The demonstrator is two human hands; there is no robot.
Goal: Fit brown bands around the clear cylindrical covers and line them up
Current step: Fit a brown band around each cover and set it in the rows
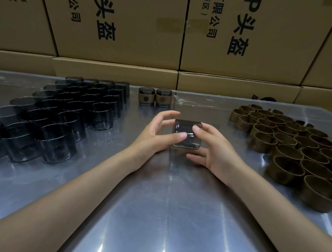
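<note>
Fingers [182, 135] of both hands pinch one bare cover [187, 133] above the bench [155, 204]; hold it steady, then slide a band [263, 142] on squarely.

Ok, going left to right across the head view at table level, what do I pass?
Cluster of bare clear cylindrical covers → left hand → held clear cover → right hand → pile of loose brown bands.

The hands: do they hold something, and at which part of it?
Both hold one clear cover. The left hand pinches its left side, thumb on the near wall; the right hand grips its right side. No band is on it.
</note>
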